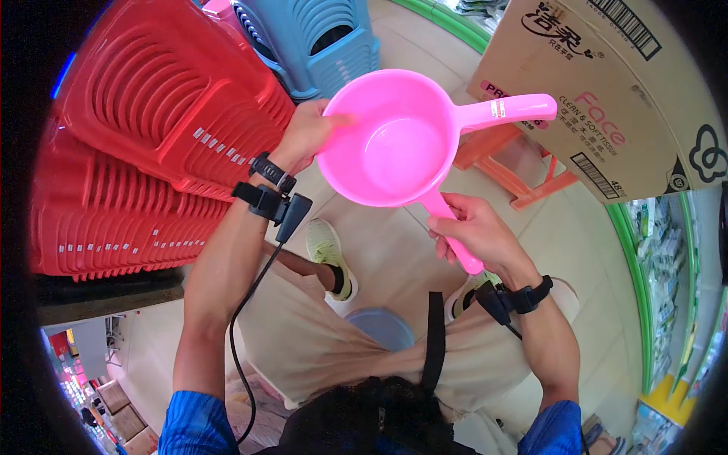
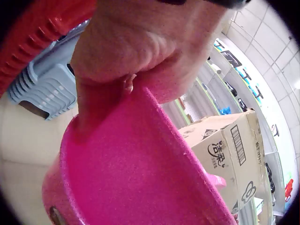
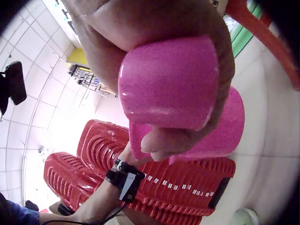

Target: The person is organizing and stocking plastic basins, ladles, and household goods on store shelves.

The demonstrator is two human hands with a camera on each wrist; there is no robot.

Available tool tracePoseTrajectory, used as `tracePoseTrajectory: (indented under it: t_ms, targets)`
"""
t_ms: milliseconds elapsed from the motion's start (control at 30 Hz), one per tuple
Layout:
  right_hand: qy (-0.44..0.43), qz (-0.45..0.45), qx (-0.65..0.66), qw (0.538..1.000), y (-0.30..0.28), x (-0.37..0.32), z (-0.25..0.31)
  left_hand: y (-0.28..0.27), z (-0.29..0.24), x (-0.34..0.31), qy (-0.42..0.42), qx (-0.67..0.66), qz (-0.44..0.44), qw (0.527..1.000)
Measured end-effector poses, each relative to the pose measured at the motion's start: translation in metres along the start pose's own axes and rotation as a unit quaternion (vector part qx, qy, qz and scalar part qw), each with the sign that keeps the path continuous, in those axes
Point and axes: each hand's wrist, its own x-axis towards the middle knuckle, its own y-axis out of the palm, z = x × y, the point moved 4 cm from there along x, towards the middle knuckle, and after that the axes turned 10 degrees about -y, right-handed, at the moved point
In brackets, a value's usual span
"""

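Note:
Two pink plastic water dippers appear nested, bowls up, with their handles pointing apart. One handle bears a small label and juts to the upper right. The other handle slants toward the person, and the right hand grips it, fingers and thumb wrapped round it. At the far-left side of the bowl the left hand pinches the rim, with the thumb inside, as the left wrist view shows the wall running up into the hand. In the right wrist view the gripped handle fills the palm.
Stacks of red plastic stools rise on the left, close to the left arm. Blue plastic stools stand behind. A cardboard tissue box rests above an orange stool. A light blue round container lies between the feet.

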Motion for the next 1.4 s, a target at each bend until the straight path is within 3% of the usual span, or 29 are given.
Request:
tracePoseTrajectory:
  t_ms: [333,533,733,900,1133,1400]
  targets:
    - [-0.024,-0.004,-0.007,1.0,0.003,0.0,0.005,0.005,-0.015,-0.009,-0.027,-0.065,-0.026,0.997]
    - [-0.027,-0.005,-0.008,1.0,-0.002,0.003,0.006,0.009,-0.021,-0.011,0.012,-0.085,-0.038,0.996]
    - [-0.047,-0.028,-0.018,0.998,-0.003,0.001,0.003,0.008,-0.025,-0.017,0.059,0.006,-0.087,0.994]
    - [-0.014,-0.035,-0.01,0.999,-0.011,0.003,-0.004,0.006,-0.042,-0.022,0.099,0.03,-0.113,0.988]
    - [0.022,0.005,-0.007,1.0,-0.005,0.002,-0.006,-0.011,-0.031,-0.013,0.082,0.115,-0.126,0.982]
    - [0.061,0.061,-0.013,0.996,-0.003,-0.001,-0.005,-0.015,-0.024,-0.006,0.136,0.24,-0.048,0.96]
